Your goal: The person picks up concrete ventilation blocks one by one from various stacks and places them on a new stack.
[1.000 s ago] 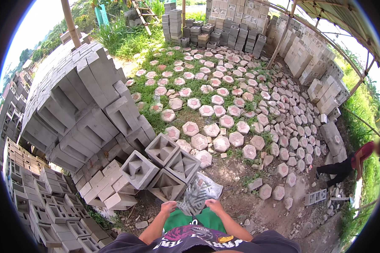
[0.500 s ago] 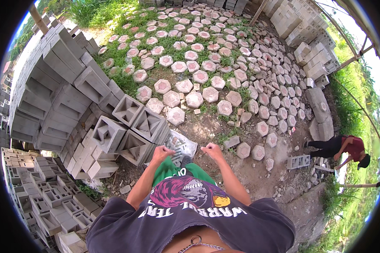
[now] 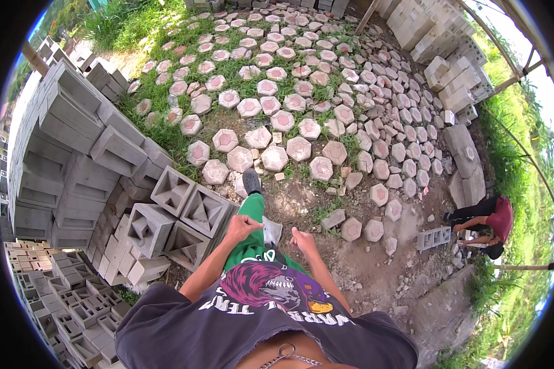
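Note:
My left hand (image 3: pixel 243 228) hangs in front of my waist over the green trousers (image 3: pixel 250 210), fingers curled closed with nothing seen in them. To its left are stacked hollow concrete blocks (image 3: pixel 207 211), apart from the hand. My right hand (image 3: pixel 304 241) is held loosely closed over bare dirt, thumb uppermost, and no object shows in it. Between the hands a pale sack (image 3: pixel 272 231) lies on the ground. My left foot in a dark clog (image 3: pixel 251 182) is stretched ahead, beside hexagonal concrete pavers (image 3: pixel 274 158) with reddish centres. Neither hand touches a block or paver.
Many pavers lie spread over grass and soil ahead. A tall grey block wall (image 3: pixel 61 147) stands at left, with more block stacks (image 3: pixel 455 80) at far right. At right, a person in a red shirt (image 3: pixel 499 219) bends near a hollow block (image 3: pixel 434 238). Rubble (image 3: pixel 387 289) litters the dirt.
My left leg has stepped forward toward the pavers, and the blocks at left now sit nearer. Both hands stay closed; the right has dropped a little. The person at right bends lower.

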A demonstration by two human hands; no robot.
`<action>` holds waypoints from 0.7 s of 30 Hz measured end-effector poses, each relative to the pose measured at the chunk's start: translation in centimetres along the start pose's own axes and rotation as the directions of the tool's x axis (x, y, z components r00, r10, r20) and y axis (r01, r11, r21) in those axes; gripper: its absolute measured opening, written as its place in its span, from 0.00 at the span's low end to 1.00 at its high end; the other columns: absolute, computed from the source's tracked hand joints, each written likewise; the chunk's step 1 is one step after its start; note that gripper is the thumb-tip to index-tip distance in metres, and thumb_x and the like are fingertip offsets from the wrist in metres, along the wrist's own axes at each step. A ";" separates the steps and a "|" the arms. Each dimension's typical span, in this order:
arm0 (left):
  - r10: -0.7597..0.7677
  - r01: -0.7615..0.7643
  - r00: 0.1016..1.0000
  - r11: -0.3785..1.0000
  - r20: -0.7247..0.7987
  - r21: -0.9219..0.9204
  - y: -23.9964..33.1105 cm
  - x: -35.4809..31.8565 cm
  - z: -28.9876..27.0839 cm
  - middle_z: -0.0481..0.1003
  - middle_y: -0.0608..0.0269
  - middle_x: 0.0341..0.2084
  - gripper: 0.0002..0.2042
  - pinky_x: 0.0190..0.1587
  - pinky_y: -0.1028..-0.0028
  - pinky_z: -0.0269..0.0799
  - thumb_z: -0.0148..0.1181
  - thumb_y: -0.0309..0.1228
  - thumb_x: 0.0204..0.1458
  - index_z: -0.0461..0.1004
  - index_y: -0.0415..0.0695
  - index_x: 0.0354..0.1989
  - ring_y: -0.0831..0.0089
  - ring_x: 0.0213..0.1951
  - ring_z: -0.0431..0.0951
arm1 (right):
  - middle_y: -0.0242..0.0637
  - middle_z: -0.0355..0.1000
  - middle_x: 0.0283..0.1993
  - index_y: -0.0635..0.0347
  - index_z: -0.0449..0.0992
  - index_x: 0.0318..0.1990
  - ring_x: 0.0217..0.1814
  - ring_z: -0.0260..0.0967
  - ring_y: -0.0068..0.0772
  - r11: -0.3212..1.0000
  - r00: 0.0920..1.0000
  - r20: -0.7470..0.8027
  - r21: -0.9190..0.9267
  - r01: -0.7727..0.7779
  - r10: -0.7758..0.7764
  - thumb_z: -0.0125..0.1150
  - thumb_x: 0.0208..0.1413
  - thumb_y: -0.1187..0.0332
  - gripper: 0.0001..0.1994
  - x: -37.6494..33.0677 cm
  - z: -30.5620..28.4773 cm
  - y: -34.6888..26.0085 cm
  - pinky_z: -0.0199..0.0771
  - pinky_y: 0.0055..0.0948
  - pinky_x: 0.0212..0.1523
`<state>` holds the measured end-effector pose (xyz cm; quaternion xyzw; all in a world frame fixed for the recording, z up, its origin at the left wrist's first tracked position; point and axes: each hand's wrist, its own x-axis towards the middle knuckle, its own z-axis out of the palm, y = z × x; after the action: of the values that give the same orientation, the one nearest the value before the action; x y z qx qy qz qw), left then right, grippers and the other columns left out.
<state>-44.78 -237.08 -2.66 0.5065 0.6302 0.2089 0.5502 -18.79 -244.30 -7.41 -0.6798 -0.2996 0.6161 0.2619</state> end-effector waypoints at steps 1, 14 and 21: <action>0.013 -0.013 1.000 1.000 -0.010 -0.001 0.4 2.2 -0.3 0.75 0.65 0.15 0.15 0.21 0.75 0.65 0.73 0.37 0.38 0.78 0.37 0.18 0.82 0.17 0.69 | 0.33 0.71 0.19 0.61 0.71 0.18 0.21 0.65 0.22 1.000 1.000 0.004 0.015 0.018 -0.018 0.53 0.58 0.47 0.27 1.4 0.0 -1.7 0.66 0.24 0.26; 0.173 -0.169 0.983 0.984 -0.059 0.060 13.1 26.2 -13.7 0.71 0.55 0.14 0.22 0.26 0.65 0.64 0.54 0.50 0.53 0.79 0.40 0.31 0.70 0.19 0.67 | 0.32 0.71 0.22 0.63 0.76 0.33 0.23 0.68 0.21 0.965 0.978 0.040 -0.160 0.207 -0.203 0.55 0.57 0.62 0.12 24.2 1.3 -28.7 0.67 0.23 0.27; 0.143 -0.149 0.987 0.985 -0.073 -0.088 18.0 32.4 -19.1 0.78 0.52 0.40 0.22 0.43 0.69 0.71 0.37 0.41 0.65 0.71 0.38 0.54 0.67 0.39 0.79 | 0.31 0.71 0.22 0.61 0.74 0.30 0.22 0.67 0.19 0.973 0.977 0.036 0.106 0.204 -0.209 0.67 0.49 0.66 0.10 31.1 5.4 -40.9 0.68 0.19 0.25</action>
<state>-50.87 -196.14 2.41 0.5178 0.5989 0.2947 0.5351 -25.75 -193.76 0.54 -0.6159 -0.3429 0.6158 0.3519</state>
